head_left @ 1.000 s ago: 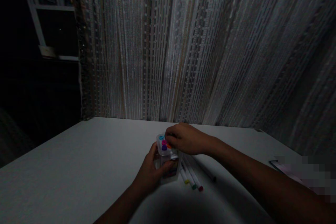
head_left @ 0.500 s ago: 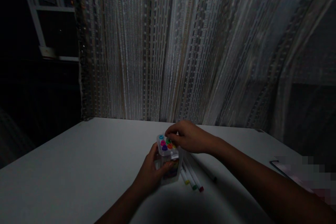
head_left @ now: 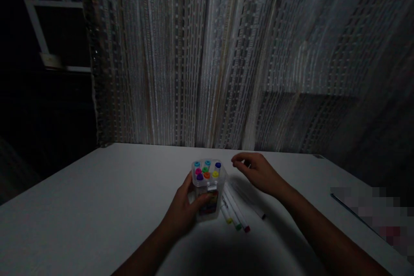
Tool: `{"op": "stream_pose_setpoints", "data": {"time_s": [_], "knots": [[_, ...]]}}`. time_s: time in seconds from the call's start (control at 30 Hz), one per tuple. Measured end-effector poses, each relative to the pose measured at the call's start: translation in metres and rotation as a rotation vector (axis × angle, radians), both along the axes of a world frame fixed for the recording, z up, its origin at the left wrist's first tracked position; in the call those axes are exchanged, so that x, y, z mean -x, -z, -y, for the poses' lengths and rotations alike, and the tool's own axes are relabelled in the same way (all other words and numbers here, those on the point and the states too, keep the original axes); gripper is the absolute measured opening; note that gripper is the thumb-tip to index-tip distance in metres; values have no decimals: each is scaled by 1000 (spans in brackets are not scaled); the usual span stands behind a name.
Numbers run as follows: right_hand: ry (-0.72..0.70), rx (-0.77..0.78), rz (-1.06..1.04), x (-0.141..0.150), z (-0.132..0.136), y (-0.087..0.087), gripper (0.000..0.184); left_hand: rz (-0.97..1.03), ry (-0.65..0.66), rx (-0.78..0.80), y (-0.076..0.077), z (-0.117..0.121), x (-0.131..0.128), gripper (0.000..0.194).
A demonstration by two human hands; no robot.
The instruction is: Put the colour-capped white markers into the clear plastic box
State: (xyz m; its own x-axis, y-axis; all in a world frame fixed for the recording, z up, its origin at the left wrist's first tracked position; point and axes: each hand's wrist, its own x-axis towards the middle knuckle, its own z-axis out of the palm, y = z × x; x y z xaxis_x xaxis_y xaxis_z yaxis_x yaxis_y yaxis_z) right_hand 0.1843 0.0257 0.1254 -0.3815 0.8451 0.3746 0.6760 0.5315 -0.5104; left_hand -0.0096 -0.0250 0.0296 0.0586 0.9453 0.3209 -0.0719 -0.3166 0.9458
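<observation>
A clear plastic marker case (head_left: 208, 209) stands on the white table, tilted slightly. My left hand (head_left: 183, 207) is wrapped around its left side, thumb across the label on the front. Several markers stand inside, their caps blue, pink, purple, green, orange and yellow. Right of the case, my right hand (head_left: 257, 170) hovers over the table with loosely curled fingers, thumb and forefinger slightly apart, and no object shows in it. Beneath it lie several loose white markers (head_left: 237, 207) with yellow, green, red and dark ends, close against the case.
The white table (head_left: 129, 189) reaches back to a patterned sheer curtain (head_left: 194, 73). At the right edge lies a dark-edged flat item (head_left: 355, 215), partly blurred out. A window frame (head_left: 60, 4) shows in the dark at the upper left.
My right hand has moved off the top of the case to the right. A dark blue cap and a light blue cap now show where the hand was. The left hand keeps its grip.
</observation>
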Motion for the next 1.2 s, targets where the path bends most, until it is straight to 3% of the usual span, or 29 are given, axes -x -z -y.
{"op": "stream_pose_setpoints", "data": {"time_s": [0.17, 0.3, 0.53, 0.73, 1.2], "knots": [[211, 25, 236, -23, -6, 67, 26, -11, -79, -7, 7, -6, 3, 61], [226, 28, 353, -28, 2, 91, 22, -55, -129, -1, 14, -8, 2, 53], [115, 123, 496, -32, 6, 94, 30, -157, -222, 23, 19, -9, 8, 33], [40, 184, 627, -26, 11, 93, 28, -170, -159, 160, 28, -14, 8, 49], [77, 185, 648, -26, 10, 92, 24, -118, -186, 196, 23, -9, 4, 47]]}}
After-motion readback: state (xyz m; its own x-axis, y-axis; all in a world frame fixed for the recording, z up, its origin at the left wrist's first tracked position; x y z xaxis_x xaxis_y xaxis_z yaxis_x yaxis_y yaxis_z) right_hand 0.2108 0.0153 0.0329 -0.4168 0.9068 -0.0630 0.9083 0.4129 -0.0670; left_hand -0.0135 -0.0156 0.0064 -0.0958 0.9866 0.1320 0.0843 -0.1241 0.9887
